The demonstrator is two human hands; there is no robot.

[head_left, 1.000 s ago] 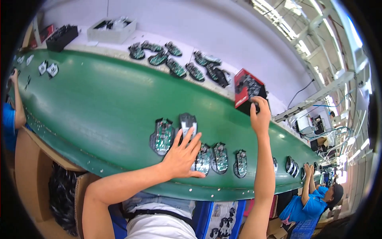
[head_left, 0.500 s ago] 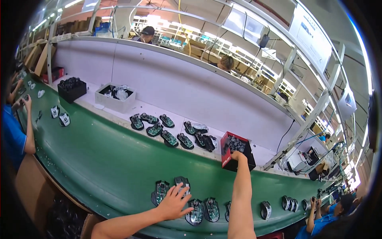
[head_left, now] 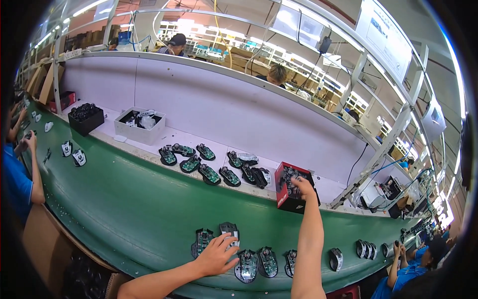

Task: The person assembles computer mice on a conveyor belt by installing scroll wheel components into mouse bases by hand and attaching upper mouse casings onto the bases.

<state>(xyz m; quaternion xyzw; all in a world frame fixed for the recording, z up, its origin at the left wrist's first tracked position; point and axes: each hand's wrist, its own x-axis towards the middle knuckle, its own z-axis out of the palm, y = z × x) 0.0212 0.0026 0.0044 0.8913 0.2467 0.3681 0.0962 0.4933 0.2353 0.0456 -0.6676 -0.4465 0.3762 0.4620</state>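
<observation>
My left hand (head_left: 217, 255) rests over the front of the green belt, fingers spread. Its fingertips reach the near end of a grey-and-black computer mouse half (head_left: 229, 233). Beside it lie an open mouse base with a green circuit board (head_left: 202, 241) and another open mouse base (head_left: 246, 265). Up at the ledge, my right hand (head_left: 303, 188) is inside the top of a red-and-black box (head_left: 284, 198) filled with small dark parts (head_left: 288, 175). Its fingers are drawn together among these parts; what they hold, if anything, is too small to name.
Several open mouse bases (head_left: 209, 174) lie on the pale ledge. A white bin (head_left: 141, 132) and a black box (head_left: 85, 124) stand farther left. Curved shells (head_left: 336, 259) line the belt at right. Co-workers in blue (head_left: 19, 174) sit at both ends.
My right hand has lifted slightly from the box's front edge and shifted right and back over the parts. My left hand has lowered a little, its fingers less spread. The view has shifted slightly.
</observation>
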